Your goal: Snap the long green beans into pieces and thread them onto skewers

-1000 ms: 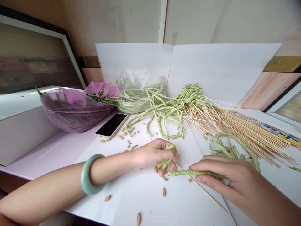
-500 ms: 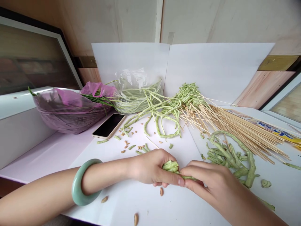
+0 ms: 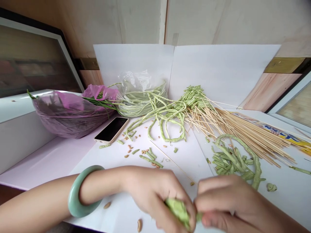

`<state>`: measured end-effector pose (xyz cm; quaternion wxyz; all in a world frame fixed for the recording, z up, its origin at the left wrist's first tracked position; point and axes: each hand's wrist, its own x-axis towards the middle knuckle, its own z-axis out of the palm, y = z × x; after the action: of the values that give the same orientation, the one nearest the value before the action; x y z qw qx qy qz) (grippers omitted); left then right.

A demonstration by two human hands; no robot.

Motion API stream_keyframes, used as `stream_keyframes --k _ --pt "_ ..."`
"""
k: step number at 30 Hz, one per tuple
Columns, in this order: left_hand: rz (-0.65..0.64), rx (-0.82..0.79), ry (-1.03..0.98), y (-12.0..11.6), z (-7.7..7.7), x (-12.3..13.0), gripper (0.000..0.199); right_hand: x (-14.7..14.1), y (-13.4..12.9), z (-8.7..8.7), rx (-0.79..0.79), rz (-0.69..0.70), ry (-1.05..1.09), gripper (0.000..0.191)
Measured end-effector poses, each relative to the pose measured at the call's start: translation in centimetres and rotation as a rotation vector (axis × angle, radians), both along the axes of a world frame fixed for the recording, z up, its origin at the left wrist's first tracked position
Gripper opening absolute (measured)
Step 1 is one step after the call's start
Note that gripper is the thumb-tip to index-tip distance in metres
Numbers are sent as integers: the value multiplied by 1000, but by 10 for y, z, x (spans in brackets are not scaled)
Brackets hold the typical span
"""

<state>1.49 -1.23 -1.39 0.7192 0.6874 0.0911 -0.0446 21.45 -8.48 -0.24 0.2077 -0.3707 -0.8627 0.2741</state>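
Note:
My left hand (image 3: 155, 192), a jade-green bangle (image 3: 76, 194) on its wrist, is closed around a bunch of green bean pieces (image 3: 179, 212). Close beside it, my right hand (image 3: 225, 202) pinches a bean end that sticks out between the two hands; blur hides the exact grip. A thin skewer (image 3: 173, 160) lies on the white surface just beyond the hands. Short bean pieces (image 3: 150, 158) and loose brown seeds (image 3: 129, 147) are scattered there. To the right sits a pile of split bean pods (image 3: 225, 161) with a long curled bean (image 3: 258, 168).
Long beans (image 3: 167, 119) spill from a clear plastic bag (image 3: 136, 102) at the back. A purple bag (image 3: 70, 119) of greens and a phone (image 3: 111, 129) are at left. Several bamboo skewers (image 3: 255, 134) with bean pieces (image 3: 194, 97) on their ends lie at right.
Both hands have come down and nearer to me, still together at the beans. The skewer and bean pieces behind the left hand now show more fully.

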Motion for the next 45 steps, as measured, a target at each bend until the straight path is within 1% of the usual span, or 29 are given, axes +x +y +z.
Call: stream_keyframes --k 2,3,5,6,8,11,13,15,19,21,22,24,26,28,30,32,35,37,38,41,43,45 --pt "190 -61 -10 2 3 -1 21 6 7 0 41 -155 44 32" --pt "277 -104 -43 4 3 -1 20 8 10 0 80 -225 63 27" --pt "420 -210 -119 10 -1 0 23 12 14 0 165 -303 81 19" --pt "482 -259 -142 13 -5 0 24 13 15 0 204 -307 73 21" --pt "572 -324 -127 18 -11 2 27 13 16 -1 272 -273 39 26" --pt "629 -346 -73 21 -16 5 28 10 16 -5 309 -187 -4 33" --pt "622 -342 -62 20 -17 6 28 6 15 -9 304 -174 3 37" --pt "592 -335 -59 18 -18 7 26 1 15 -13 294 -195 34 37" --pt "495 -298 -42 15 -20 8 23 -8 12 -21 254 -236 82 22" --pt "434 -296 -15 14 -21 8 19 -11 11 -26 238 -247 83 23" --pt "410 -303 -6 14 -22 8 18 -11 11 -28 259 -253 89 24" --pt "386 -308 1 14 -22 8 18 -11 11 -34 375 -242 131 24" --pt "384 -302 4 14 -21 8 20 -10 13 -39 516 -194 194 26" --pt "369 -288 19 14 -20 7 24 -9 15 -43 583 -140 235 29" --pt "333 -272 35 13 -20 7 29 -9 16 -45 574 -124 236 30" --pt "311 -244 52 13 -20 6 34 -10 15 -45 558 -141 206 28" --pt "321 -230 54 13 -20 5 38 -9 14 -43 522 -194 89 19" --pt "336 -210 59 15 -18 4 39 -7 14 -41 461 -214 -14 10" --pt "344 -187 67 15 -17 3 38 -6 15 -39 432 -199 -66 8" --pt "339 -89 104 17 -10 -1 33 -4 16 -33 401 -106 -174 27" --pt "278 -34 119 15 -7 -3 32 -4 15 -27 354 -30 -175 32" --pt "178 24 102 12 -6 -5 31 -6 10 -20 225 63 -140 27"
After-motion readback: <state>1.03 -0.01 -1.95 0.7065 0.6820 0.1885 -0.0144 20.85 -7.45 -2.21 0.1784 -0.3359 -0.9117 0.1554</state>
